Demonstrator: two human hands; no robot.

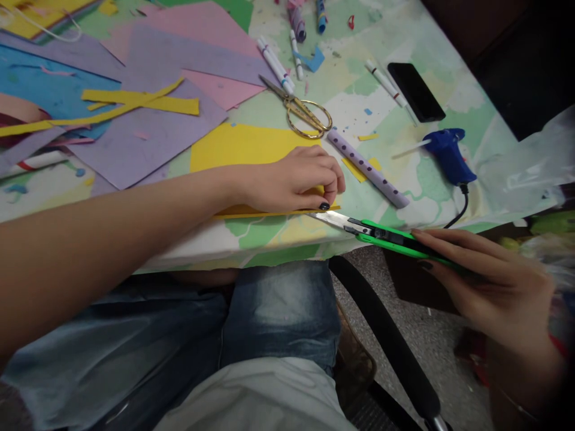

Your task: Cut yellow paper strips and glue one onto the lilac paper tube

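Observation:
A yellow craft foam sheet (224,146) lies at the near edge of the table, its front part apparently folded over. My left hand (300,176) rests on it with curled fingers, the thumb pressing down by the front edge. In my right hand (489,281) is a green utility knife (390,236), held by the rear of its handle. Its extended blade points left and meets the sheet's front edge just below my left thumb; the blade tip is partly hidden. Beyond my left hand are gold-handled scissors (309,117) and a purple dotted foam tube (368,169).
Purple foam sheets (148,126) and yellow strips (144,102) cover the table's left side. Several markers (276,66) lie farther back. A black phone (415,91) and a blue glue gun (449,155) with a cord are at right. A chair armrest (386,335) stands below the table edge.

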